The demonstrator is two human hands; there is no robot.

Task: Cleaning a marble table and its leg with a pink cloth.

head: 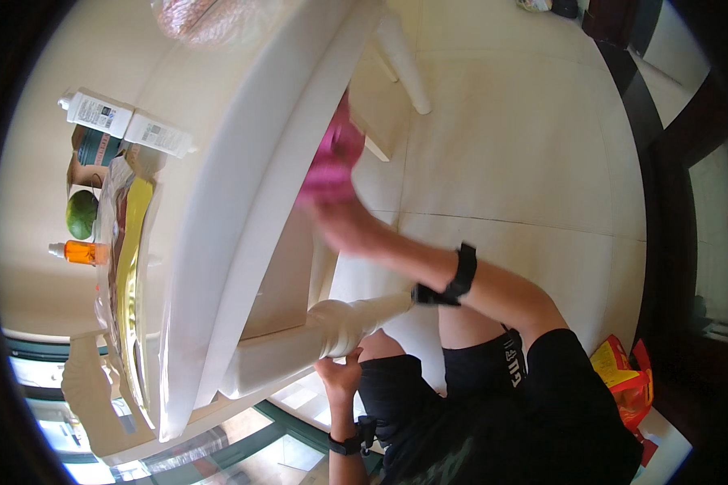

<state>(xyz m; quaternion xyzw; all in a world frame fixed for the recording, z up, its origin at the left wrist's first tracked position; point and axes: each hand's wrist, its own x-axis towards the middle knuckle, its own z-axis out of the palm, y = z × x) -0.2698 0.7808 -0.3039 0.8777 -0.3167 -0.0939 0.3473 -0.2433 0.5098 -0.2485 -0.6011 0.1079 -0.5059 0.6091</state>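
A white table (242, 139) with a thick rounded edge runs diagonally before me. My left hand (340, 373) grips its turned, cream-coloured leg (337, 327), the thumb on the near side. Below the tabletop, my right hand (337, 212) is stretched out to the table's side with a bright pink cloth (337, 151). Motion blurs this hand, and the cloth covers its fingers. Part of the cloth disappears behind the table edge. A brown panel (282, 279) shows under the table near the leg.
On the tabletop are two white bottles (102, 113), a green fruit (82, 214), an orange bottle (85, 252) and a yellow package (134, 224). Another table leg (406, 66) stands farther off on the tiled floor (509, 139). A red and yellow bag (625, 376) lies at my right.
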